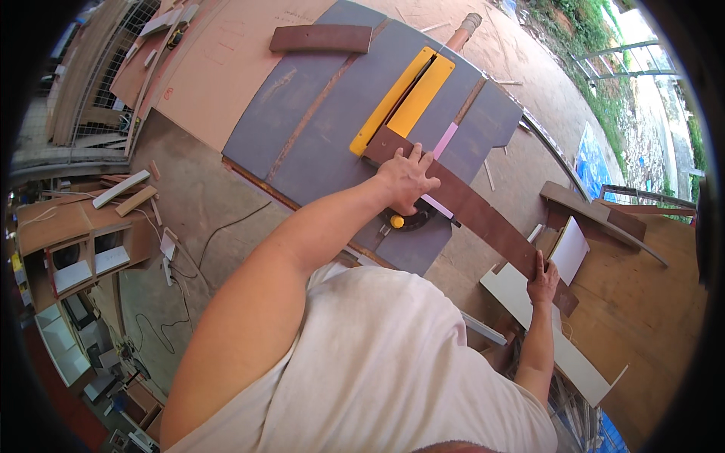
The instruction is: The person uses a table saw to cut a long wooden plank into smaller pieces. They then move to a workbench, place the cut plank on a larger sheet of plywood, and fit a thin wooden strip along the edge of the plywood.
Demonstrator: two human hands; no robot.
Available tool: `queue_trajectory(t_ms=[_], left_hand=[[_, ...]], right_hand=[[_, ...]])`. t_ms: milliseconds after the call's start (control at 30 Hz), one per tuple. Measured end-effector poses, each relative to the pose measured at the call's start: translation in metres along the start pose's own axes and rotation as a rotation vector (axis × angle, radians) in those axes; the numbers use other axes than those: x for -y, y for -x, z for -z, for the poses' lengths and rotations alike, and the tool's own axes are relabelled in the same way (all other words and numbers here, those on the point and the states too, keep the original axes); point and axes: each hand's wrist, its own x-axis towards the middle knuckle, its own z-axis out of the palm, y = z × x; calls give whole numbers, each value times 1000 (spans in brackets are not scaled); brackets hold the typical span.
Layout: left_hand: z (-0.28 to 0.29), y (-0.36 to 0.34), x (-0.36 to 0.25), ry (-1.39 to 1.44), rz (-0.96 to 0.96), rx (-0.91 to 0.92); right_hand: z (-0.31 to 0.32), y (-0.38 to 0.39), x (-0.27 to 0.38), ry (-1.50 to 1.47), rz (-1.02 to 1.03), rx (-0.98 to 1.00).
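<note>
A long brown board [479, 219] lies diagonally across the grey saw table [287, 113], one end at the yellow throat plate [418, 98] with its dark slot. My left hand [404, 177] presses on that end with fingers spread, close to the slot; whether a blade is beneath I cannot tell. My right hand [542, 281] grips the board near its other end, beyond the table's right edge. A pale pink strip [451, 136] and a dark miter gauge with a yellow knob [396, 221] sit partly under or beside the board.
A short brown offcut [321, 39] rests at the table's back left, beside a large pale sheet [198, 75]. Wooden cabinets [68, 234] and cables stand at the left. White panels [510, 306] and a large plywood sheet [642, 302] are at the right, with blue plastic [591, 158] behind.
</note>
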Motion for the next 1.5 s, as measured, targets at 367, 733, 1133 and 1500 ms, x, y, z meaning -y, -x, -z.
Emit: queue_trajectory(t_ms=[367,733,1133,1500], left_hand=[[13,-23,7,-36,16,-14],[12,-29,9,-7,24,5],[10,-25,6,-30,33,21],[-8,8,-7,-25,9,2]], right_hand=[[4,-24,-14,-8,1,-36],[-2,-28,-18,-5,19,-29],[-12,-22,-14,-53,-28,0],[-10,17,6,-32,-42,-7]])
